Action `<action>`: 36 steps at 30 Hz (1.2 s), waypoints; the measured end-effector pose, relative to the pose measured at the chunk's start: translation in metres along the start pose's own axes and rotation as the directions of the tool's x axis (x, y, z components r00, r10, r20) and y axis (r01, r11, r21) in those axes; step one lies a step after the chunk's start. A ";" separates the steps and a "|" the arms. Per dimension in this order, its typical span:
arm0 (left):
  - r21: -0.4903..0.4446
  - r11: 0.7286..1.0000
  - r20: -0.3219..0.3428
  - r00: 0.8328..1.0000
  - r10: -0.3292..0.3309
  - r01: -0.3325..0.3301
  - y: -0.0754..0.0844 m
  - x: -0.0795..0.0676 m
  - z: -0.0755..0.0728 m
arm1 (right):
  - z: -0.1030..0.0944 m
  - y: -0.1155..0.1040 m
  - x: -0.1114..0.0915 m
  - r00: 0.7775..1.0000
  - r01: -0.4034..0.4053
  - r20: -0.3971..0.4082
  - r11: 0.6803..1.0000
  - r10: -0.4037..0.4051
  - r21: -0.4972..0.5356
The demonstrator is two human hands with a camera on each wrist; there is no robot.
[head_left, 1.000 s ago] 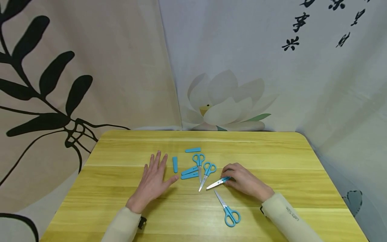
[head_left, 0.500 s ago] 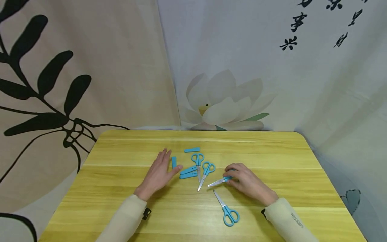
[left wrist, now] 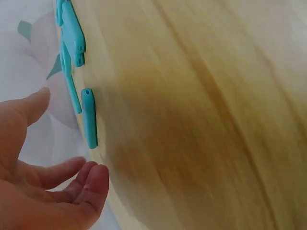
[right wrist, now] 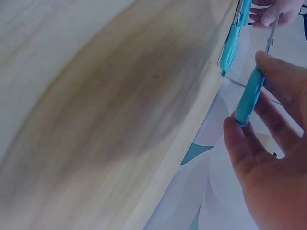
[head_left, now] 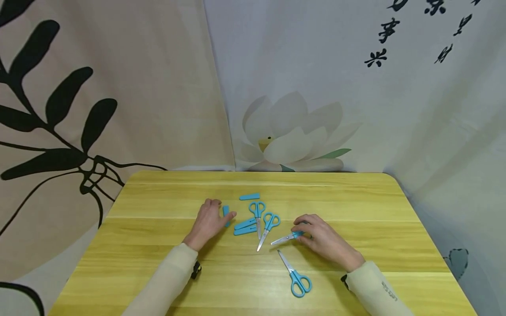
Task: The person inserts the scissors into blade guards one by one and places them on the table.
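Observation:
My left hand [head_left: 205, 223] reaches over the table beside an upright-lying blue scissor sheath [head_left: 225, 210], its thumb spread from loosely bent fingers. In the left wrist view the sheath [left wrist: 89, 120] lies apart from the fingertips, and the hand holds nothing. Thumb and fingers of my right hand [head_left: 326, 239] pinch a pair of scissors [head_left: 282, 239] by the blue handle, the blades pointing left just above the tabletop. The right wrist view shows the handle [right wrist: 250, 98] between thumb and fingertips.
Two scissors [head_left: 258, 211] [head_left: 271, 221] lie mid-table, near two stacked sheaths [head_left: 245, 230]. Another sheath [head_left: 249, 197] lies behind them. A third pair of scissors [head_left: 297, 281] is near the front of the wooden table [head_left: 158, 193]. A printed curtain [head_left: 178, 87] hangs behind.
My left hand has moved right to the sheath, and its straight fingers have bent. The right hand has drawn slightly right, still pinching the scissors.

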State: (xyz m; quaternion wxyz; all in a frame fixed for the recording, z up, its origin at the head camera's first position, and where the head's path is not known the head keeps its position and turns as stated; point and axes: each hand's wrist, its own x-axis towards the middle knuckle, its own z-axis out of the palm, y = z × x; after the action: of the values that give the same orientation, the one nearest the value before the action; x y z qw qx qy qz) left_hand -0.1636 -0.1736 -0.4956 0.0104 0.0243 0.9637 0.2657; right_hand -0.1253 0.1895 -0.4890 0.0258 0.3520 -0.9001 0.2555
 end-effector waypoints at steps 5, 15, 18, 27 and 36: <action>0.003 0.999 0.038 0.998 -0.044 0.044 -0.003 0.003 0.001 | 0.001 0.001 -0.001 1.000 0.008 -0.005 1.000 -0.008 -0.006; -0.030 0.999 0.081 0.996 0.025 -0.023 -0.002 0.004 0.002 | 0.001 0.001 -0.002 1.000 0.004 -0.016 1.000 -0.004 -0.014; -0.069 0.997 0.097 0.994 0.051 -0.045 -0.004 0.006 0.003 | 0.001 0.000 -0.002 1.000 -0.005 -0.009 1.000 0.005 -0.014; -0.143 0.983 0.140 0.981 0.132 -0.111 -0.011 0.009 0.006 | 0.002 0.001 -0.002 1.000 -0.010 -0.004 1.000 0.010 -0.010; -0.176 0.976 0.158 0.975 0.159 -0.130 -0.016 0.009 0.007 | 0.002 0.002 -0.003 1.000 -0.006 -0.003 1.000 0.006 -0.017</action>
State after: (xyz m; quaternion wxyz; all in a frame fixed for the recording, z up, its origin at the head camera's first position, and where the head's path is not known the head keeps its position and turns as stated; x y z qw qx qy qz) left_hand -0.1730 -0.1831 -0.5100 0.0757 0.1165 0.9296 0.3414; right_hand -0.1242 0.1917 -0.4922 0.0296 0.3488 -0.9032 0.2484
